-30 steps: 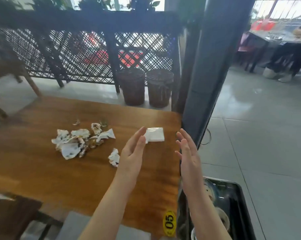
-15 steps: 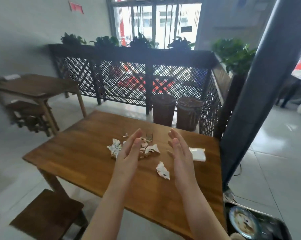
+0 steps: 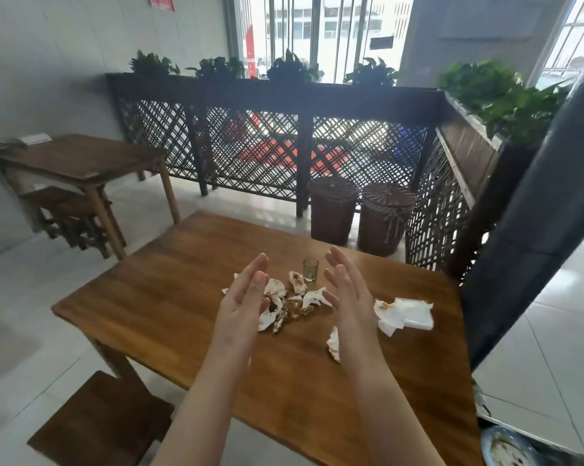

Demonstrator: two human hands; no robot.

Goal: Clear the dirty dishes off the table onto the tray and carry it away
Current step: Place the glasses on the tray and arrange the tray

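Two hands over a table (image 3: 169,297).
Left hand (image 3: 246,297) and right hand (image 3: 347,290), fingers straight, together; glass (image 3: 310,270) at 3 o'clock of left fingertips (image 3: 262,261).

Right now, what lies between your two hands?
Head view: crumpled soiled napkins lie on the table between the left hand and the right hand; a small glass stands just beyond them, nearer the right hand.
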